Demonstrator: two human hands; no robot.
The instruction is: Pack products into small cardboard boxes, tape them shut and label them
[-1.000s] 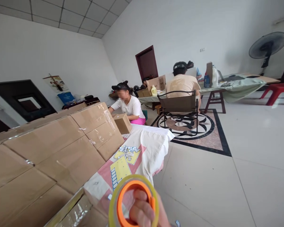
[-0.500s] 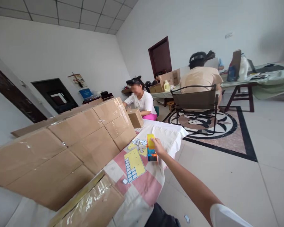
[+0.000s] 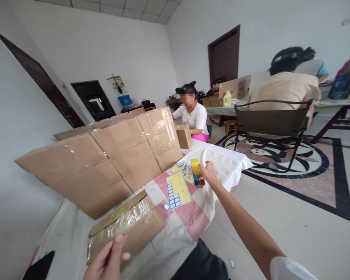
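A tape dispenser with a yellow roll [image 3: 195, 166] and a blue-and-orange body stands on the cloth-covered table. My right hand [image 3: 209, 173] is at its right side, fingers loosely bent and apart at the roll's edge. I cannot make out whether the fingertips still touch it. My left hand [image 3: 109, 258] hovers over the front corner of a flat-lying cardboard box [image 3: 140, 233], fingers half bent and apart, nothing visible in them. Shiny clear tape [image 3: 116, 221] covers the box's flap seam.
A wall of taped cardboard boxes [image 3: 128, 155] stands along the table's left side. A smaller box [image 3: 183, 136] sits beyond it, near a seated person [image 3: 196, 118] in a white shirt. Another person [image 3: 282, 87] sits in a chair [image 3: 271, 120] at the right.
My left hand has come into view over the near box. My right hand has drawn back a little from the dispenser, its grip on the roll loosened. The view has turned left.
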